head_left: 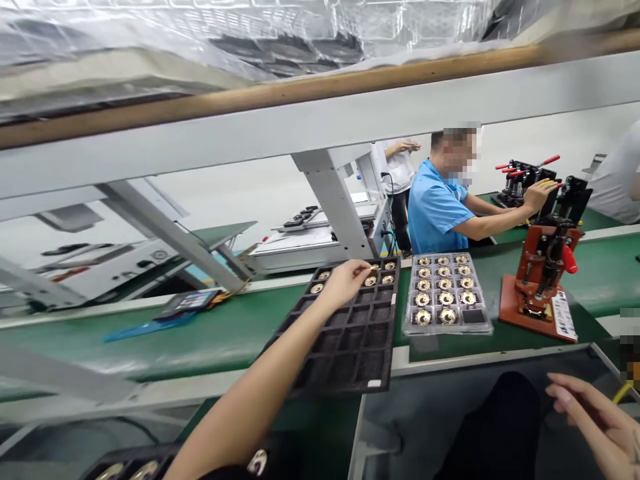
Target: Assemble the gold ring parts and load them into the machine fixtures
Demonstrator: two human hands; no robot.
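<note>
Overhead, white beam (225, 138); green bench (215, 347); left grip (346, 280) pinching gold disc (374, 269), right grip (597, 417) apart.

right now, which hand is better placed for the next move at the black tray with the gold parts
Probably the left hand: it reaches over the black tray, fingertips at the far gold parts. The right hand is at the picture's lower right, well away from the tray.
</note>
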